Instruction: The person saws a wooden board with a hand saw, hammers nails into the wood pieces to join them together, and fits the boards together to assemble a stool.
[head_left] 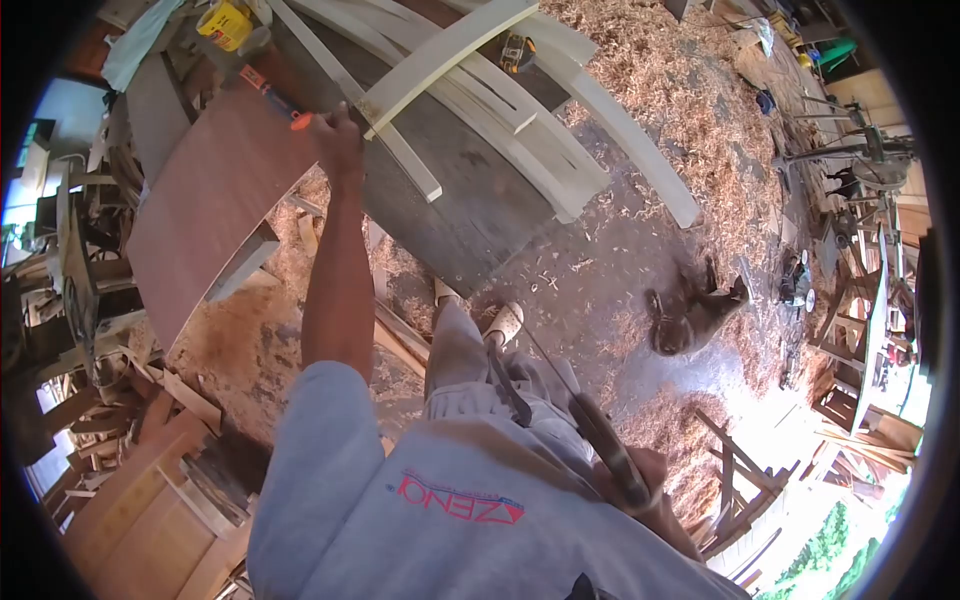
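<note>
My left hand [338, 145] reaches over the bench with its fingers curled, at the near end of a slim tool [275, 97] with orange and dark blue parts. What kind of tool it is, I cannot make out. Close beside that hand lie a straight wood strip [405, 165] and a pale curved board [450, 62]. Low by my hip, my right hand [648, 470] is closed around the brown grip of a handsaw [595, 425], seen nearly edge-on, its thin blade slanting towards my feet. My shirt partly hides the right arm.
Several curved boards [560, 165] are piled on the dark bench [440, 215], with a tape measure [517, 53] among them. A reddish sheet [215, 200] stands at the left, a yellow container [225, 25] behind it. Shavings [650, 90] cover the floor, where a dark dog-like shape [690, 310] lies.
</note>
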